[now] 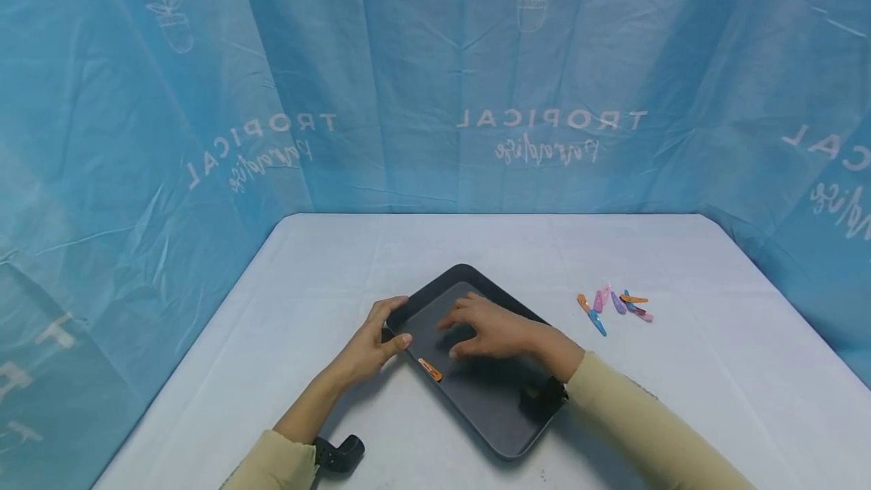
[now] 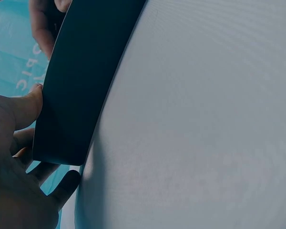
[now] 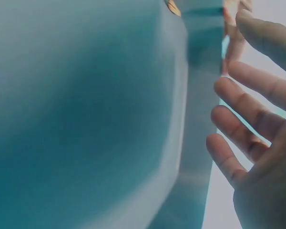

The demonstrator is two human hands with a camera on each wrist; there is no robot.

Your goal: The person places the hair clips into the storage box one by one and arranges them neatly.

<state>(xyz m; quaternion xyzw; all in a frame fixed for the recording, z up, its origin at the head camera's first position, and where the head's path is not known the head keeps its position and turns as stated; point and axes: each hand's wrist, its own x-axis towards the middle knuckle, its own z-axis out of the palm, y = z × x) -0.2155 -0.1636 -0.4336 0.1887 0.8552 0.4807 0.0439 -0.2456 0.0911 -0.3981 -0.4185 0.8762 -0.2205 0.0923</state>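
Observation:
A dark rectangular tray (image 1: 500,407) lies diagonally on the white table, with an orange hair clip (image 1: 430,370) inside against its near left wall. My left hand (image 1: 370,345) grips the tray's left corner, thumb on the rim and fingers around the outside; the left wrist view shows the hand (image 2: 19,143) at the tray's outer wall (image 2: 81,86). Over the tray's inside hovers my right hand (image 1: 493,330), fingers spread and slightly bent, holding nothing. In the right wrist view that hand (image 3: 262,109) is beside the tray wall, and the orange clip (image 3: 173,7) shows at the top.
Several coloured hair clips (image 1: 618,302) lie loosely grouped on the white table (image 1: 476,237), right of the tray. A black device (image 1: 340,454) is at my left wrist. Blue printed curtains (image 1: 422,82) hang behind the table and at its sides.

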